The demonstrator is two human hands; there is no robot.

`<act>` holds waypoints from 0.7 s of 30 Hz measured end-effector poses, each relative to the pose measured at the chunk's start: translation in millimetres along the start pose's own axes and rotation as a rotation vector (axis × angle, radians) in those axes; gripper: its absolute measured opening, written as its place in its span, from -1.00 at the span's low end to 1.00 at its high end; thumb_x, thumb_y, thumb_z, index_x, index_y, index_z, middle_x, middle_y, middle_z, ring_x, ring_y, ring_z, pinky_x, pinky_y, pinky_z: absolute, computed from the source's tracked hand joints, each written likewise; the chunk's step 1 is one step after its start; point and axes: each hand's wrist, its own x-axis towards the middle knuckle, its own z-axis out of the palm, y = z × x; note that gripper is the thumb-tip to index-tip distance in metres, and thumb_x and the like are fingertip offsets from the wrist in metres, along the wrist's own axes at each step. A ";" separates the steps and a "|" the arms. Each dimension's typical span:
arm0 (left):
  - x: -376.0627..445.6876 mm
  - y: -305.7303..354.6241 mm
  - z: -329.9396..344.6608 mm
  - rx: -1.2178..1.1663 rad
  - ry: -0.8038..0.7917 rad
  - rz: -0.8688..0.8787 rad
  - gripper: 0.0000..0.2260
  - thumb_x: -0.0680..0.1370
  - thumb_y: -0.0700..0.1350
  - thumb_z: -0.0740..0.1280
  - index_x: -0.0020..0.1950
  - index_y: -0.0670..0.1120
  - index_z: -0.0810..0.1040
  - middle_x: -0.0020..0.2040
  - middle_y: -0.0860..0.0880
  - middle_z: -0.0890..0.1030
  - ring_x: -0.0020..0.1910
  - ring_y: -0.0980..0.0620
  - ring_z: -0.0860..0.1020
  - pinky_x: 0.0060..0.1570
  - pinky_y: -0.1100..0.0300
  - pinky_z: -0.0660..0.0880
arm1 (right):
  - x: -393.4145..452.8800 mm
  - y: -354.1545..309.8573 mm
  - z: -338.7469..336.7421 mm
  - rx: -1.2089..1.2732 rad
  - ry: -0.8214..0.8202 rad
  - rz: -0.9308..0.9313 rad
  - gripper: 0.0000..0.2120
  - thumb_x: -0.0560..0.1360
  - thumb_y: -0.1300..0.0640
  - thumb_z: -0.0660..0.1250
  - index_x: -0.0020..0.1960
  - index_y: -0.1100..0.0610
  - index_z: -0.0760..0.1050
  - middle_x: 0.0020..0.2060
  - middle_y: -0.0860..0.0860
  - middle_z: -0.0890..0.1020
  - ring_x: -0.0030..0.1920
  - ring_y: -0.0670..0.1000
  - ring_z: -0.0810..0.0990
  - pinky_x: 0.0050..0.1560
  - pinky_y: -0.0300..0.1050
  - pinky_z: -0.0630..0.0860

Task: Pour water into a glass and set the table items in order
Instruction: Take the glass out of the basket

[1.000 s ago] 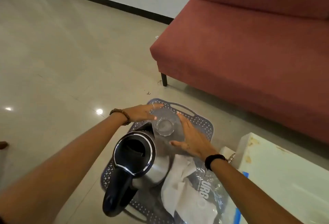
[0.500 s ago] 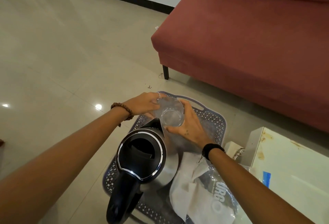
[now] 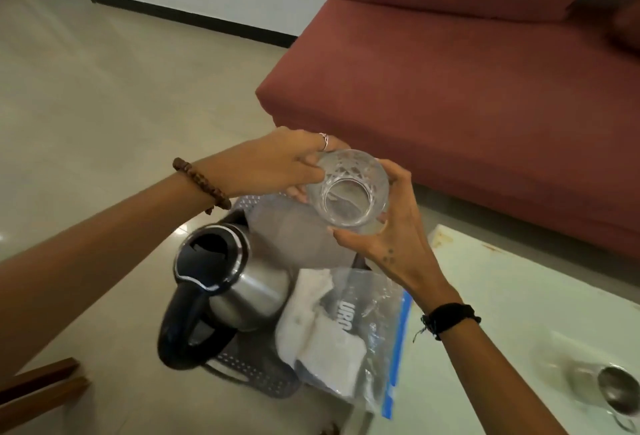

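Note:
A clear cut-pattern glass (image 3: 347, 189) is held up in the air between both hands, its mouth tilted toward me. My left hand (image 3: 280, 164) grips its far left side and my right hand (image 3: 384, 227) cups it from the right and below. Below them a steel electric kettle (image 3: 221, 282) with a black lid and handle stands in a grey perforated tray (image 3: 256, 375) on the floor. The glass looks empty.
A white cloth and a clear zip bag (image 3: 349, 327) lie in the tray beside the kettle. A white table (image 3: 512, 317) at right bears a steel cup (image 3: 620, 396). A red sofa (image 3: 467, 88) stands behind. Wooden furniture (image 3: 38, 389) shows at the lower left.
Both hands closed around the glass in the tray and lifted it up and to the right, toward the table. The view shifted and the table's steel cup came into sight.

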 end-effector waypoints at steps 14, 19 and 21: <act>-38.5 150.4 244.5 -0.200 -0.176 0.011 -0.65 0.54 -0.28 0.20 0.30 -0.04 0.43 0.02 -0.06 0.60 0.02 -0.03 0.58 -0.03 0.05 0.61 | -229.0 15.9 -192.3 -0.067 -0.049 0.208 -0.18 0.19 -0.01 0.55 0.20 -0.44 0.10 0.21 -0.28 0.34 0.20 -0.32 0.38 0.09 -0.52 0.37; -36.8 139.6 340.8 -0.257 -0.221 -0.084 -0.59 0.55 -0.29 0.16 0.38 -0.04 0.33 0.20 -0.19 0.52 0.14 -0.16 0.52 0.04 -0.07 0.57 | -301.7 65.5 -213.9 -0.031 -0.071 0.377 -0.22 0.19 0.00 0.57 0.26 -0.21 0.21 0.17 -0.33 0.40 0.19 -0.22 0.45 0.08 -0.44 0.40; -37.2 127.7 371.5 -0.279 -0.259 -0.130 -0.60 0.55 -0.28 0.15 0.38 -0.01 0.34 0.21 -0.19 0.52 0.15 -0.17 0.51 0.06 -0.09 0.56 | -324.9 86.9 -215.0 -0.034 -0.100 0.443 -0.22 0.19 0.00 0.57 0.26 -0.23 0.21 0.17 -0.35 0.40 0.20 -0.21 0.45 0.07 -0.44 0.40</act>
